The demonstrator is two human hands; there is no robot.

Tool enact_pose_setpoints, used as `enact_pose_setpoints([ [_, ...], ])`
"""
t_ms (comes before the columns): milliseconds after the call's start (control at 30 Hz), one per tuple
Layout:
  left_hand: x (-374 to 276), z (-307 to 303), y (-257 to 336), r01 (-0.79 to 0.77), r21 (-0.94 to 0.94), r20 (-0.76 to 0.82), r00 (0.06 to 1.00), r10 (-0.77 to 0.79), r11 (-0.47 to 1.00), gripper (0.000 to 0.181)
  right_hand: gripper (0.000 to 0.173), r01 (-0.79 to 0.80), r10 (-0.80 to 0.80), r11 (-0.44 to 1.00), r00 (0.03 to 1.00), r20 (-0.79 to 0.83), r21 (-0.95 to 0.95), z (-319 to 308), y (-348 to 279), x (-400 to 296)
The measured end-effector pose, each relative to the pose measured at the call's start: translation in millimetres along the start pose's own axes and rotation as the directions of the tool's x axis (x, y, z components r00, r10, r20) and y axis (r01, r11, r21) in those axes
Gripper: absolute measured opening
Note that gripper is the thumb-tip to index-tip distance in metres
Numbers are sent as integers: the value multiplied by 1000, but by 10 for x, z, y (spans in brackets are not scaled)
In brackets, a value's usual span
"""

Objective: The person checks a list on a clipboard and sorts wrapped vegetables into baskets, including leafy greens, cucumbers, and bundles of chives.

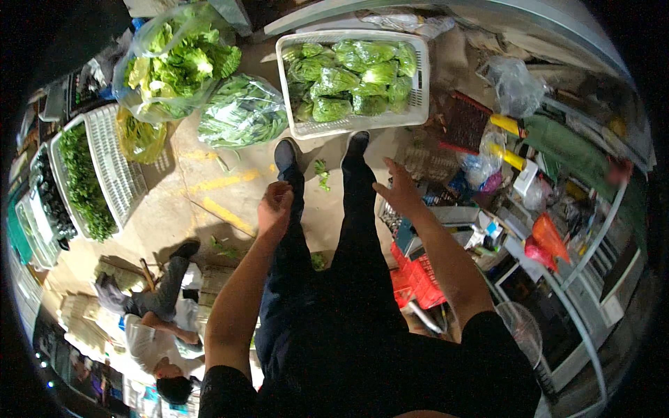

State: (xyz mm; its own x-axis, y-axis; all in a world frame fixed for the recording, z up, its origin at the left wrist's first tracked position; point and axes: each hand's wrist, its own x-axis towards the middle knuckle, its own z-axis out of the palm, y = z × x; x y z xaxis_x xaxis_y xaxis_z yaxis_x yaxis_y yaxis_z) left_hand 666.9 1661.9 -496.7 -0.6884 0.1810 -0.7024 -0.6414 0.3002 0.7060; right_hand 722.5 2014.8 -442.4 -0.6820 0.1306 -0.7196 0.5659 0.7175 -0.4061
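My left hand [276,207] hangs over my left leg with its fingers curled together, and no object shows in it. Out to the right, my right hand [401,189] is empty, its thumb and fingers spread. In front of my shoes stands a white plastic crate [360,129] filled with plastic-wrapped heads of green leafy vegetables [334,82]. Left of it, touching or very near, lies a clear plastic bag of dark leafy greens [241,112]. Farther left is a large clear bag of lettuce [183,68]. Neither hand touches any of these.
A yellow plastic bag [140,137] sits beside a tilted white crate [119,167] and leafy herbs [86,180]. At lower left a person [157,334] sits. Red baskets [420,277] and a cluttered metal-railed stand [585,251] line my right. Loose leaves [322,175] lie between my feet.
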Motion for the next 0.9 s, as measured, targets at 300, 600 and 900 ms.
enact_pose_setpoints([
  [300, 1228, 1345, -163, 17, 57, -102, 995, -11, 998, 40, 77, 179, -167, 955, 983, 70, -238, -226, 536, 2590],
  [600, 3069, 2019, -859, 139, 284, -258, 964, -64, 949, 97, 100, 312, -292, 938, 946, 142, -151, 164, 487, 4601],
  [900, 3892, 1863, -1206, -5, 347, -113, 992, 47, 938, 131, 85, 428, -397, 751, 901, 174, -503, 430, 651, 4723],
])
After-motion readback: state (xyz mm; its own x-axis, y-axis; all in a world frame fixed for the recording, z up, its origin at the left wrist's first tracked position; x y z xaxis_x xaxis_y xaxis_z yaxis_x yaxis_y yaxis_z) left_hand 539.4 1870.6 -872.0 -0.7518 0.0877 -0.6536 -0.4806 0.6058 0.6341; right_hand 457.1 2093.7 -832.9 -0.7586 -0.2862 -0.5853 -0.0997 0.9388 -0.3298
